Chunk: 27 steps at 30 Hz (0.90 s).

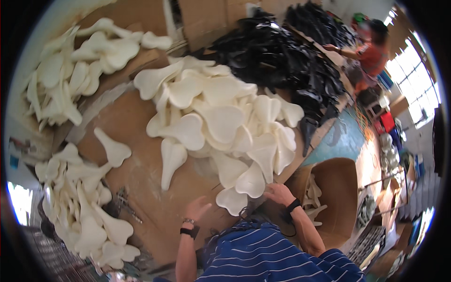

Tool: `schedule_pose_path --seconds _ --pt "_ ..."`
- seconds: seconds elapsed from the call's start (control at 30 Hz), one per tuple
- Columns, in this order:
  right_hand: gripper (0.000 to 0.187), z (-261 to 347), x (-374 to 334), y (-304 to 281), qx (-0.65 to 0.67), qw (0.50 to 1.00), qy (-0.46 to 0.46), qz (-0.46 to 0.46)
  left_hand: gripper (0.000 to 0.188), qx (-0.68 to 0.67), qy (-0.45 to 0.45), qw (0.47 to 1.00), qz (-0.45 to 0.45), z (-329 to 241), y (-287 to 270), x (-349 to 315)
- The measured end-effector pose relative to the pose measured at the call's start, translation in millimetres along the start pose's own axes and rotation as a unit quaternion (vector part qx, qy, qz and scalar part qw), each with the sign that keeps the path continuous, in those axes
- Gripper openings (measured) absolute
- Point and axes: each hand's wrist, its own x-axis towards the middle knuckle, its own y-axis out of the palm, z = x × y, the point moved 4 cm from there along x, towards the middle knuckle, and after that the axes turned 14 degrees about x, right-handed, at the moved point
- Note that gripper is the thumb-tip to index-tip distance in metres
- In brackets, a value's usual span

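A large heap of cream-white, bicycle-saddle-shaped pieces [221, 123] lies on the brown table board [136, 178] in front of me. The nearest white piece [232, 202] sits at the heap's front, close to the table edge and my body. My left hand [198, 209] hovers to the left of that piece, its fingers stretched out and slightly blurred, holding nothing. Just right of the same piece is my right hand [280, 193], fingers extended toward the heap's edge; whether the fingertips touch a piece I cannot tell.
More white pieces are piled at the left [87, 211] and far left [70, 70]. Black saddle-shaped pieces [277, 61] cover the back right. A metal tool [126, 204] lies on the board. A cardboard box [336, 197] with white pieces stands at right. Another person [373, 56] works beyond.
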Motion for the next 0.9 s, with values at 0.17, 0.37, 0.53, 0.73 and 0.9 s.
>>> schedule_pose_path --seconds 0.17,0.37,0.53,0.73,0.9 --pt "0.052 43.7 49.7 42.3 -0.010 0.995 -0.094 0.022 0.061 -0.090 -0.024 0.996 -0.006 8.9 20.2 10.2" --pt "0.050 60.6 65.2 97.4 -0.051 0.996 -0.047 0.054 0.073 0.120 -0.138 0.914 -0.363 15.2 -81.4 62.1" --pt "0.049 63.0 58.3 92.6 -0.025 0.998 -0.047 0.045 0.072 0.146 -0.196 0.922 -0.301 61.2 -128.9 98.1" --pt "0.045 49.2 40.7 73.6 -0.001 0.999 -0.047 -0.006 0.057 0.014 -0.082 0.958 -0.275 46.2 -102.4 50.8" --pt "0.049 4.7 37.5 67.6 0.062 0.984 0.020 -0.165 0.043 -0.295 -0.069 0.952 0.036 -2.9 -76.7 -24.5"
